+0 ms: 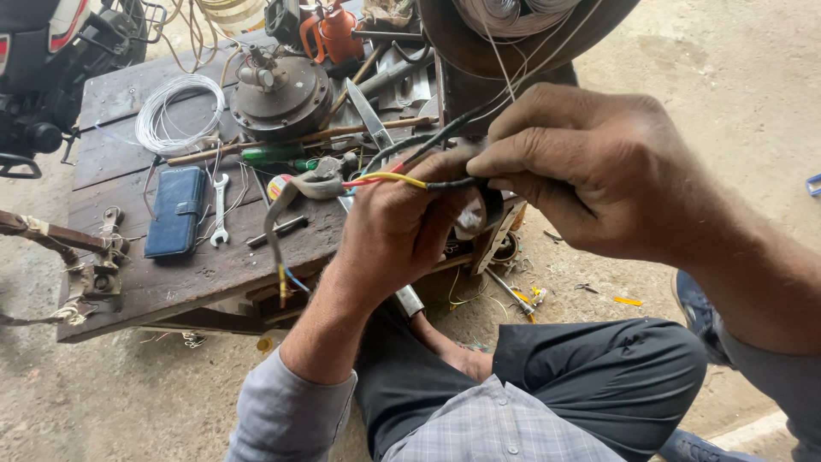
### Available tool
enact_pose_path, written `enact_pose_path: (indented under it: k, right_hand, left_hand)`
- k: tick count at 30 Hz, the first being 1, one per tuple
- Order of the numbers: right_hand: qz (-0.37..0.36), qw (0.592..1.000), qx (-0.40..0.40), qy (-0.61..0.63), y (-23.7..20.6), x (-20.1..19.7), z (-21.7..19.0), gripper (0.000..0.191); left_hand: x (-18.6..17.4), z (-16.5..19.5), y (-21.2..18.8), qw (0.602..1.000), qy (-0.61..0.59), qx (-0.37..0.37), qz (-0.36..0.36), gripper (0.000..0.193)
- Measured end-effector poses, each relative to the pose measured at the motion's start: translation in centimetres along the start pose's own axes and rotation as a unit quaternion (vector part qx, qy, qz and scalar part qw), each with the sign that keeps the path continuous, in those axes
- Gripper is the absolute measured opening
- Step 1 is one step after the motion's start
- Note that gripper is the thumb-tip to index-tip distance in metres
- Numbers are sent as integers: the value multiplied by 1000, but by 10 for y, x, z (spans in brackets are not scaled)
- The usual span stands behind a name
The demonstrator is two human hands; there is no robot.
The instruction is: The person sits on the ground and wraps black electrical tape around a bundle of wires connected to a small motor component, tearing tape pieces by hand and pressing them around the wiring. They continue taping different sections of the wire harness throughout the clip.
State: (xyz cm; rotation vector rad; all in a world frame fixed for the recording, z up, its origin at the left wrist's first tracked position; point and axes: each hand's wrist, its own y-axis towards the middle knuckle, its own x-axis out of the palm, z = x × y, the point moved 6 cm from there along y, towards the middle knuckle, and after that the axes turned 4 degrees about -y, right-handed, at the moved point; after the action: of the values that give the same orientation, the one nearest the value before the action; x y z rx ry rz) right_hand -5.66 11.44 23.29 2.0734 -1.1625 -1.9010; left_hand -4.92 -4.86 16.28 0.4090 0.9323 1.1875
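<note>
My left hand and my right hand meet over the edge of a low wooden bench. Both pinch the same bundle of thin wires: a yellow and a red strand run out from between the left fingers into a black sleeved part under the right fingertips. A grey sheathed cable droops from the bundle to the left, with bare coloured ends hanging. Black wires rise from the hands toward a large round motor part above.
On the bench lie a dark blue wallet case, a small spanner, a coil of white wire, a round metal hub, a green-handled screwdriver and an orange oil can. Concrete floor surrounds; my knees sit below.
</note>
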Motion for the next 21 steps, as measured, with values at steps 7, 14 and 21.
enact_pose_path:
  k: [7,14,21]
  right_hand:
    - [63,997,-42,-19,3,4,-9,16]
    - [69,993,-80,-41,3,11,-7,23]
    - [109,989,-37,-96,-5,6,-2,17]
  left_hand:
    - [36,-29,-39,821,-491,-278,88,21]
    - [52,-37,-44,757,-611,-189,136,44]
    - [31,-3,-20,874,-454,-138,108,71]
